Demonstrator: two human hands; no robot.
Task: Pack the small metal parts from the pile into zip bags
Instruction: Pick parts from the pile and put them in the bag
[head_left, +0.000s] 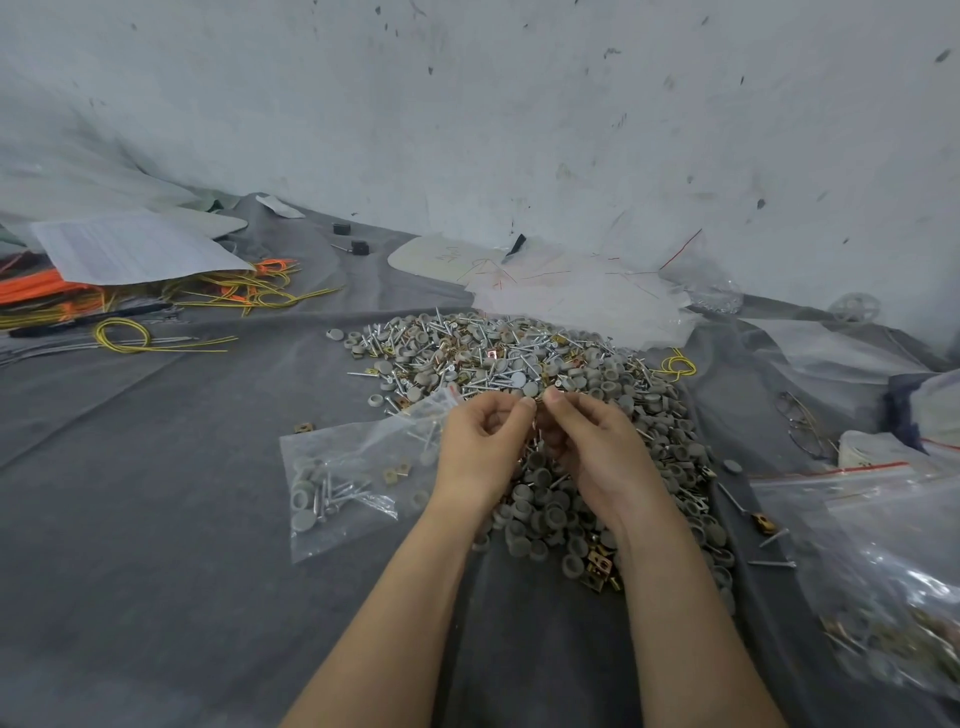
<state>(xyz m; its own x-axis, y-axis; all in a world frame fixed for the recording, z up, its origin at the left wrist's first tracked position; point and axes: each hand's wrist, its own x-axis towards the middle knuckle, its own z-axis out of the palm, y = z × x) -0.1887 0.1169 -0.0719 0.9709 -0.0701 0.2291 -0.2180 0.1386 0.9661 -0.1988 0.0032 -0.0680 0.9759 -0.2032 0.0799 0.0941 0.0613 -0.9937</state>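
Observation:
A big pile of small parts (519, 358) lies on the grey cloth: silver screws, grey round caps and brass clips. My left hand (480, 449) and my right hand (592, 447) meet over its near side, fingertips together, pinching small metal parts between them; what exactly they hold is too small to tell. A clear zip bag (337, 478) with a red strip lies flat just left of my left hand, holding several caps, screws and brass clips.
Filled zip bags (883, 571) are heaped at the right. Yellow and orange wires (223, 291) and paper sheets (130, 249) lie at the back left. Empty clear bags (582, 291) are stacked behind the pile. A wall rises close behind.

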